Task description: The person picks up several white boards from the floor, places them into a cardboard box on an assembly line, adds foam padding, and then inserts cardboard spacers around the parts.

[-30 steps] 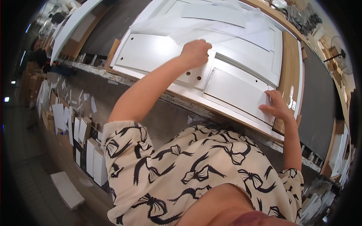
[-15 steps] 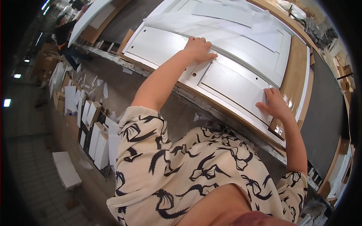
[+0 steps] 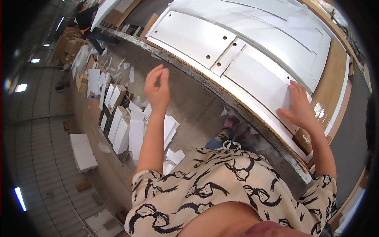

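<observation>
1. Short white panel [image 3: 258, 77]: flat upon the table [image 3: 351, 122].
2. Right hand [image 3: 301, 107]: open, fingers spread, touching that panel's right end.
3. Left hand [image 3: 157, 89]: loosely curled, visibly holding nothing, well left of the panel.
4. Holed white board [image 3: 191, 34]: left of the panel.

No text, label, number or sign can be read. The smooth white rectangular wooden-looking panel [image 3: 256, 75] bears no legible lettering, nor does the flat brown cardboard strip [image 3: 333, 79] to its right, partly lost in glare; the stacked brown cardboard boxes [image 3: 72, 45], well to the panel's left, are too small to tell.
</observation>
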